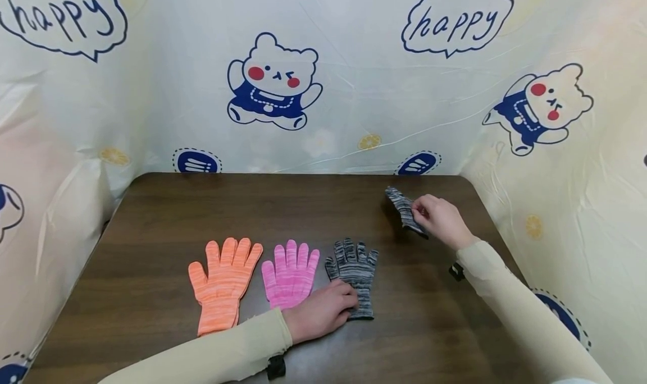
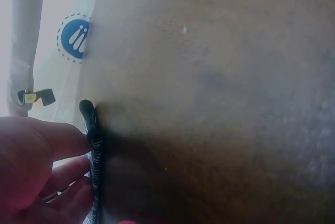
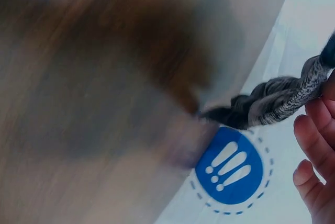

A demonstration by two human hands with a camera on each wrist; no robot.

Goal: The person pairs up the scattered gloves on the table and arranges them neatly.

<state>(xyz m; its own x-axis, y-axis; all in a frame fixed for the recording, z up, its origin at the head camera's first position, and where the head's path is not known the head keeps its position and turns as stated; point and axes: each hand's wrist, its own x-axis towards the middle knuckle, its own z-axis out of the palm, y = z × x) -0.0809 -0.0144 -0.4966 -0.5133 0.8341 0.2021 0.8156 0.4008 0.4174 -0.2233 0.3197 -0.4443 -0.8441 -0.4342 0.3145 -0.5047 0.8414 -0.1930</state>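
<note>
My right hand (image 1: 445, 220) pinches a black-and-grey knit glove (image 1: 402, 209) by its side near the back right of the table. That glove hangs tilted, its finger end toward the back left; in the right wrist view the same glove (image 3: 282, 96) appears bunched and folded beside the fingers (image 3: 316, 135). A matching glove (image 1: 360, 277) lies flat with its fingers pointing away. My left hand (image 1: 323, 311) rests on its left side, thumb and fingertips touching the fabric. In the left wrist view this glove (image 2: 95, 166) shows edge-on against the fingertips.
Left of the flat grey glove lie a pink glove (image 1: 290, 274), partly hidden by my left hand, and an orange glove (image 1: 222, 286) with its cuff behind the sleeve. The dark wooden table (image 1: 253, 204) meets a printed curtain (image 1: 354, 103) at its back and sides.
</note>
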